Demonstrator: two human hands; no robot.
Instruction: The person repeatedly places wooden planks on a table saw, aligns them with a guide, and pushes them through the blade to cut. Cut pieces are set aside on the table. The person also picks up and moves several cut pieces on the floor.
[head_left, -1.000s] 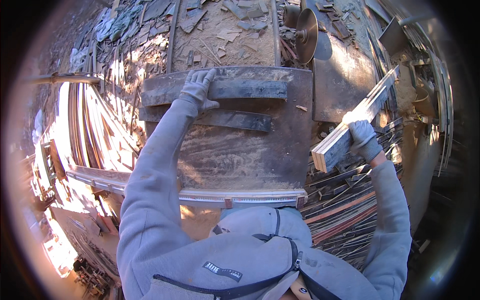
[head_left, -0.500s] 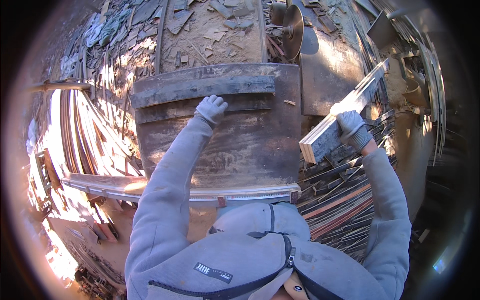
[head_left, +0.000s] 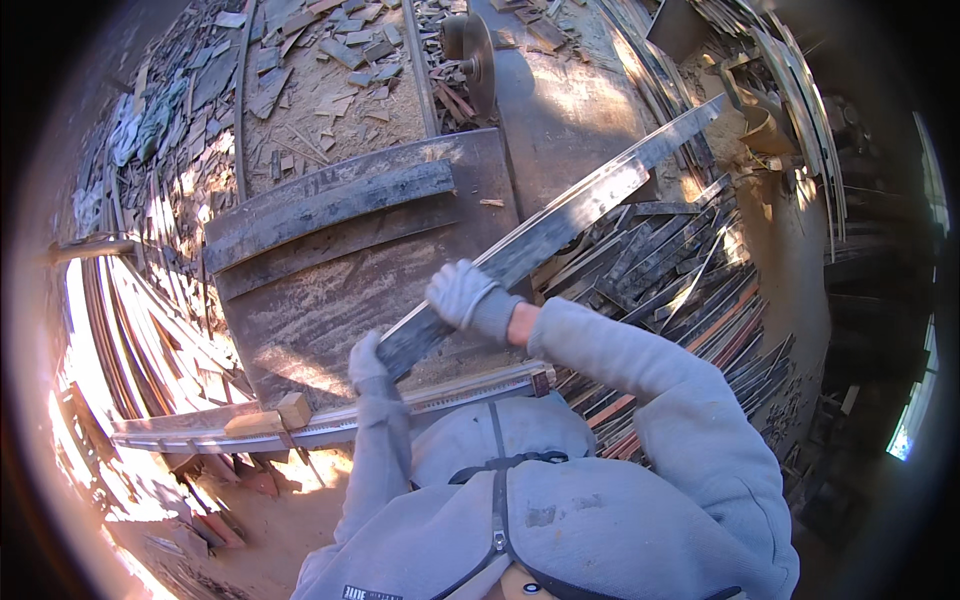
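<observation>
A person in a grey jacket [head_left: 600, 500] stands at a dusty, dark work table [head_left: 340, 315], seen from above, wearing pale gloves on both hands. They hold a stack of long boards [head_left: 565, 225] slantwise, from the near middle of the table out past its right edge. One board reaches farther to the far right than the one against it. The left hand [head_left: 368, 358] grips the near left end, its fingers partly hidden. The right hand [head_left: 462, 295] is closed over the stack a little farther along, fingers curled.

On the far left part of the table lie two dark planks [head_left: 335, 215], one just beside the other. A marked rail [head_left: 450, 394] runs along the near edge, with a small wood block [head_left: 293, 410] toward its left. Beyond the table, a round saw blade [head_left: 482, 65] stands upright. Loose wood strips [head_left: 130, 320] fan out at left; dark offcuts [head_left: 650, 250] are heaped at right.
</observation>
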